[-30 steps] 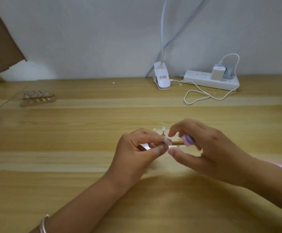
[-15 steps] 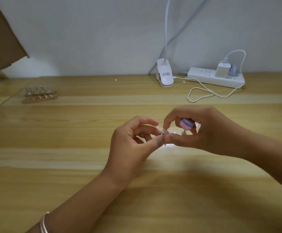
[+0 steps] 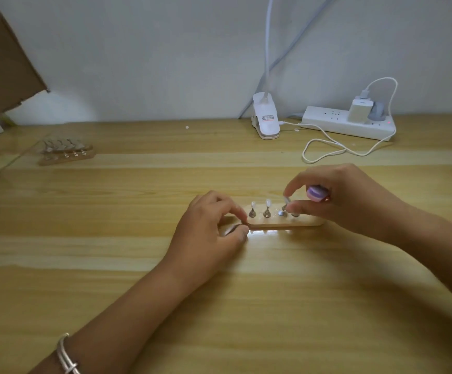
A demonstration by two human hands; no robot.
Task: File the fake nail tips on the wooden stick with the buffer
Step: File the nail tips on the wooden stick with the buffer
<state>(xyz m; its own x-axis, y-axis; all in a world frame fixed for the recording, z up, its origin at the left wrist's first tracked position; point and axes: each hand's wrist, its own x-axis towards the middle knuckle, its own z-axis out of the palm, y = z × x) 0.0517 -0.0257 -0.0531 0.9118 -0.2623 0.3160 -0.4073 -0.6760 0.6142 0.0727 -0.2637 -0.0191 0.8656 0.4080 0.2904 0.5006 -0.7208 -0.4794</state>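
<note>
A short wooden stick [image 3: 300, 224] lies flat on the table with two upright fake nail tips [image 3: 267, 204] on small metal stands. My left hand [image 3: 208, 228] pinches the stick's left end between thumb and forefinger. My right hand [image 3: 354, 203] hovers over the stick's right half. Its thumb and forefinger pinch a third nail tip [image 3: 286, 201] just above a metal spot on the wood. The purple and pink buffer [image 3: 316, 193] is tucked under the other fingers of that hand. The stick's right end shows under my right hand.
A second wooden holder with several tips [image 3: 65, 152] sits far left. At the back stand a white clip lamp [image 3: 266, 121] and a power strip [image 3: 327, 118] with a looped white cable [image 3: 324, 149]. Brown cardboard [image 3: 1, 58] leans at the left edge.
Both hands held one tip between them above the table. Now my left hand has dropped to the stick's left end, and my right hand carries the tip over the stick.
</note>
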